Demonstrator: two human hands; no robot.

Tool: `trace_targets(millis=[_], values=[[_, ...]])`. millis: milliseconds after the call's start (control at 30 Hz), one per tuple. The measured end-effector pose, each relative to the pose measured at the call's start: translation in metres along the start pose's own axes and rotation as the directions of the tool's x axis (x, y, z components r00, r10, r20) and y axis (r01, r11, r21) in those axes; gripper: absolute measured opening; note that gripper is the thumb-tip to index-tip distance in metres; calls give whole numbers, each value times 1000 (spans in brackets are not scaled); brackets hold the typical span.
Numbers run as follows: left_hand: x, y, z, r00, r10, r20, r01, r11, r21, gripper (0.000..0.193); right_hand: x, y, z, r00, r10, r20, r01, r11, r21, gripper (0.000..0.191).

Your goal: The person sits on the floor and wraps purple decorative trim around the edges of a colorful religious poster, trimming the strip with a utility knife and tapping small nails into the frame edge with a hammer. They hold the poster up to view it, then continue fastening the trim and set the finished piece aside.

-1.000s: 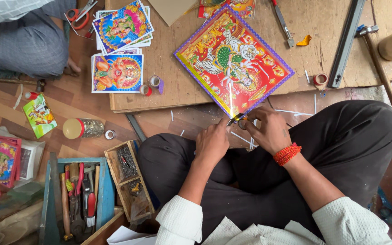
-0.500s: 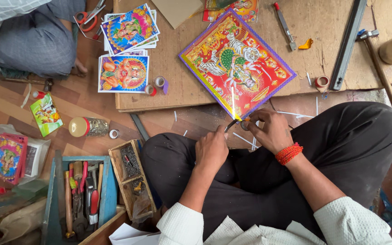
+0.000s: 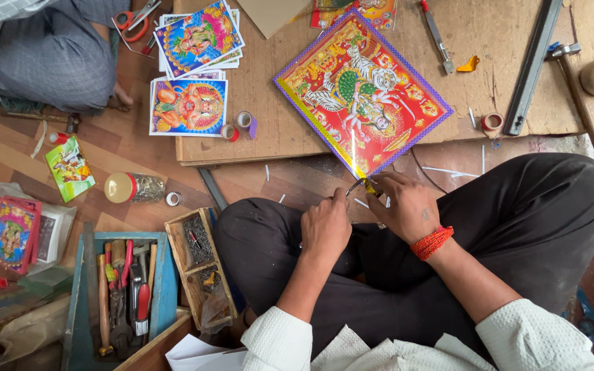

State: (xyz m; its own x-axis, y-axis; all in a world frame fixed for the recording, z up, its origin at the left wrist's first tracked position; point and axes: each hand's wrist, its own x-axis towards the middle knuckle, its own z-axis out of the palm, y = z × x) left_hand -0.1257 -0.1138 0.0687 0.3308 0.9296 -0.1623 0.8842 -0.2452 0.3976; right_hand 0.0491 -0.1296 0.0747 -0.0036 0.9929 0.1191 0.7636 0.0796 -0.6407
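left hand point(image 3: 326, 227) and right hand point(image 3: 407, 206) pinch a small yellow-tipped tool point(image 3: 368, 185) at the near corner of the purple-bordered print point(image 3: 362, 89), overhanging the board's point(image 3: 269, 137) near edge; trimming looks unfinished.

Large print point(image 3: 361, 89): square, set diamond-wise on worktop point(image 3: 269, 130); purple border, red-yellow picture
Print stack point(image 3: 199, 36): upper left of worktop; blue and pink
Single print point(image 3: 188, 106): just below the stack; white border, orange-red
Green packet point(image 3: 69, 167): on floor, left; tilted
Red packet point(image 3: 12, 231): far left, beside a white bag; pink-red frame
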Motion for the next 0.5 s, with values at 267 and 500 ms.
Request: trace_targets(millis=[267,500], values=[[2,-10,-7,997,-67,42,77,948,-310,21,6,7,-27,997,25,-74,-14,990,139,23],[22,-18,23,954,-159,253,274,123,-954,40,96,72,-65,992,53,-112,-57,998,-26,26]])
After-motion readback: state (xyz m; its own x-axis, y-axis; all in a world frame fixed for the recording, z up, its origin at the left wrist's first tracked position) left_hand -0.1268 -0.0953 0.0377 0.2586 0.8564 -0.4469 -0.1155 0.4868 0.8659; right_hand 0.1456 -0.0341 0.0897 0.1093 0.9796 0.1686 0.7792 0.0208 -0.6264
